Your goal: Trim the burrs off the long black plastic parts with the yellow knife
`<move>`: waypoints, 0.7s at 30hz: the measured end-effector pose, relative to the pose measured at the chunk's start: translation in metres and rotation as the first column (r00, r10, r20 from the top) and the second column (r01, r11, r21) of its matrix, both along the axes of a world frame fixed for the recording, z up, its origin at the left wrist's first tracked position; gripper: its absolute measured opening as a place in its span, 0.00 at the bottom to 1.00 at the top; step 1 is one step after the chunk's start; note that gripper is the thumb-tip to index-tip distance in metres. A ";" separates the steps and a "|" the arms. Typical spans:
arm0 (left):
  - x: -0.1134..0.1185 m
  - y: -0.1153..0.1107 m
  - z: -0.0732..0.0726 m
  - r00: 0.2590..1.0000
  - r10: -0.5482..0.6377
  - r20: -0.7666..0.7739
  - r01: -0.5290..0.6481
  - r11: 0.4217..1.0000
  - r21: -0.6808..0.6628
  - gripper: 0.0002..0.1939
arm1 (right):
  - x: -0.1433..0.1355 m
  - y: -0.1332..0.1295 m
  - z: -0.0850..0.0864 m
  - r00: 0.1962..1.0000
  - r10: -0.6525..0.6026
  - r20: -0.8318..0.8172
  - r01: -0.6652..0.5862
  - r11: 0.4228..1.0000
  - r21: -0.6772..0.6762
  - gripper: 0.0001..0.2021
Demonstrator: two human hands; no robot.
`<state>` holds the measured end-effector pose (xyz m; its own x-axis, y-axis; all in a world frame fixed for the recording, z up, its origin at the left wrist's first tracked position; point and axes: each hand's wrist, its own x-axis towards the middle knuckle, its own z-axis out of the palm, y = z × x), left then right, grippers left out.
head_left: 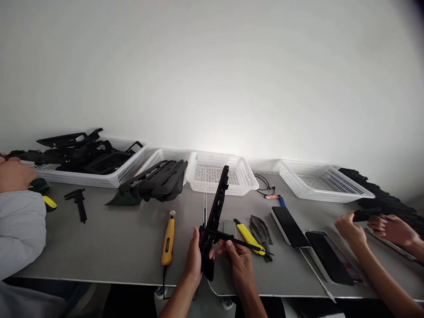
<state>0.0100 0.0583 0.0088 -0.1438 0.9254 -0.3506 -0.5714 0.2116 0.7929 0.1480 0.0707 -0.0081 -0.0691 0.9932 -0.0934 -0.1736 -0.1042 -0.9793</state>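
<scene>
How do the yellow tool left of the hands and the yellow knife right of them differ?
The yellow tool is orange-yellow, rounded, with a pale tip pointing at the wall and a cord leaving its near end; the yellow knife is lemon-yellow, flat, black-trimmed, with no cord visible. The tool lies nearly straight away from the person; the knife lies diagonally. The tool lies apart from the left hand; the knife runs up beside the right hand. Both lie on the grey table.
</scene>
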 end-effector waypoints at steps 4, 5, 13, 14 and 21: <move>0.000 0.002 0.002 0.991 0.047 0.123 -0.043 0.998 -0.040 0.37 | 0.002 0.000 -0.005 1.000 0.028 -0.002 -0.028 1.000 0.003 0.27; 0.000 0.002 0.003 0.989 0.055 0.140 -0.049 0.998 -0.044 0.37 | 0.002 0.001 -0.006 0.999 0.034 0.001 -0.034 0.999 0.002 0.27; 0.005 0.003 0.003 0.998 0.030 0.058 -0.027 0.998 -0.055 0.38 | 0.001 0.002 -0.001 0.993 0.097 -0.069 -0.096 0.995 0.009 0.27; 0.006 0.002 0.002 0.998 0.034 0.047 -0.031 0.998 -0.054 0.39 | 0.000 0.002 0.000 0.991 0.106 -0.085 -0.105 0.994 0.012 0.28; 0.018 -0.004 -0.004 0.996 0.084 0.029 -0.083 0.995 -0.055 0.43 | 0.000 0.003 -0.001 0.986 0.119 -0.119 -0.118 0.993 0.010 0.27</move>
<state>0.0283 0.0543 0.0044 -0.2082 0.8904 -0.4048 -0.6129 0.2038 0.7634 0.1479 0.0740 -0.0093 -0.1970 0.9776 -0.0745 -0.2757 -0.1281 -0.9527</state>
